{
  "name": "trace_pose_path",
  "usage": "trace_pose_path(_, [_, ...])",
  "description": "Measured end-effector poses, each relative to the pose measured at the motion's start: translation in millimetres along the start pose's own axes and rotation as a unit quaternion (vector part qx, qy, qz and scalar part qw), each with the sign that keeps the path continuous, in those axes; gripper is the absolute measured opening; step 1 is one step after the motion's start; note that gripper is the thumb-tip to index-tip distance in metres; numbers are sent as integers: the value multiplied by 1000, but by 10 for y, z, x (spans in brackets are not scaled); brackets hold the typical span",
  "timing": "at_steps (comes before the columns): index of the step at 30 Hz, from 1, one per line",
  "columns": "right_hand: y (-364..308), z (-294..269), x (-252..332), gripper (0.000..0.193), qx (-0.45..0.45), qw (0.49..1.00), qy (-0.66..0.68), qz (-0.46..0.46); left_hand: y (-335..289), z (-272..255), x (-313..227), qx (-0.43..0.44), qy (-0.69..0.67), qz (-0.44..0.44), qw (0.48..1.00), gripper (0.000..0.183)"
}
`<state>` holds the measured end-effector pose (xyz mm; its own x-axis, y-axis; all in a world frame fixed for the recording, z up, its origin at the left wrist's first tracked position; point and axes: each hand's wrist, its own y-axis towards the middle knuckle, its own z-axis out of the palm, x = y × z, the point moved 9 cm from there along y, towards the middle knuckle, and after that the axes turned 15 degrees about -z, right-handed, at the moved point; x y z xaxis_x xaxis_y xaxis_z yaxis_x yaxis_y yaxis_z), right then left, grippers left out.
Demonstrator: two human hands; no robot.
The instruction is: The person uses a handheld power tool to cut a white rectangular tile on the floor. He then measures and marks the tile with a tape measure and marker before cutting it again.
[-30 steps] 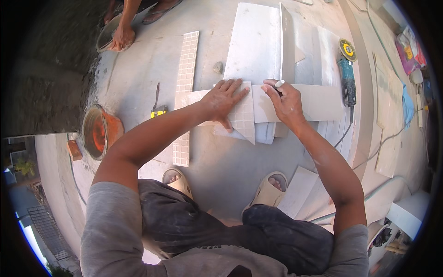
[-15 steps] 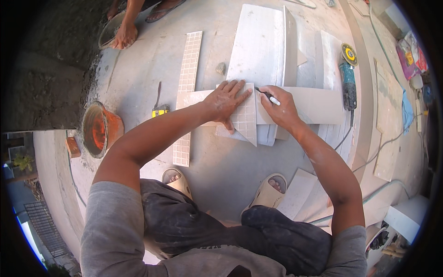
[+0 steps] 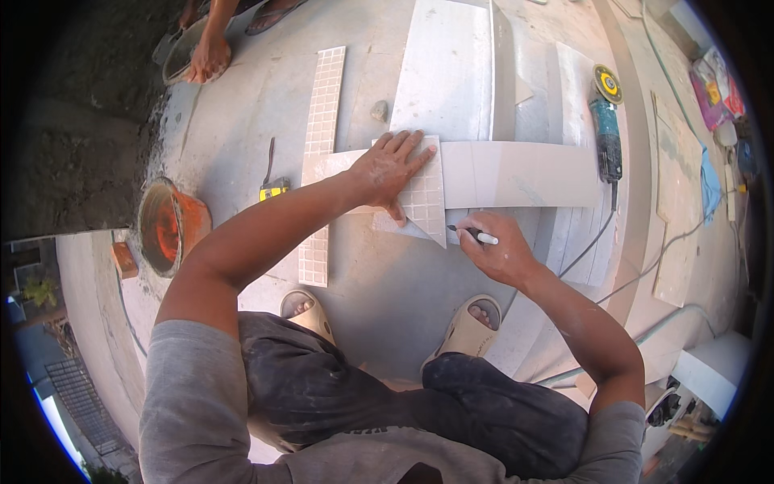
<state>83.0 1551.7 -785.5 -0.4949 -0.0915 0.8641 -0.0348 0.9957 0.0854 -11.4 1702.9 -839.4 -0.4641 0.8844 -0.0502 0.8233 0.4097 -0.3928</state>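
Note:
My left hand (image 3: 387, 172) lies with spread fingers on a pointed tile offcut (image 3: 425, 198), whose back shows a raised grid. The offcut lies across a long, smooth beige tile strip (image 3: 524, 173). In my right hand (image 3: 504, 252) is a black marker with a white end (image 3: 484, 237), its tip close to the offcut's lower right edge. Whether the tip touches anything, I cannot tell. Beneath the strip are large pale slabs (image 3: 443, 73). Left of my left hand, a narrow tile strip with a gridded back (image 3: 324, 101) runs lengthwise, partly covered by the beige strip.
An angle grinder (image 3: 606, 129) with a cord lies at the right. A yellow tape measure (image 3: 275, 189), a stone (image 3: 380, 110) and an orange bucket (image 3: 176, 226) are to the left. Another person's hand (image 3: 210, 60) is at a second bucket (image 3: 179, 52), far left.
My right hand has moved the marker toward me, from the offcut's upper right corner down to near its point. My left hand stays spread on the offcut. The view has shifted slightly.

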Motion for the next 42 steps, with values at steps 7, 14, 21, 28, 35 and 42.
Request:
trace_pose_path(7, [-135, -194, -136, 35, 51, 985, -59, 151, -147, -206, -134, 5, 9, 40, 999, 140])
trace_pose_path(14, [177, -207, 108, 29, 109, 990, -87, 28, -510, -606, -490, 22, -181, 104, 978, 33])
trace_pose_path(21, [286, -220, 258, 24, 162, 981, -109, 10, -676, -671, -334, -96, -199, 73, 973, 31])
trace_pose_path(28, [274, -78, 350, 24, 176, 976, -127, -20, -764, -725, -466, -140, -177, 135, 965, 28])
trace_pose_path(35, [262, -75, 289, 19, 196, 964, -178, -27, -719, -680, -474, -95, -187, 116, 971, 25])
trace_pose_path(42, [281, -1046, 314, 33, -120, 992, -45, 17, -612, -239, -143, 156, -571, -43, 805, 39])
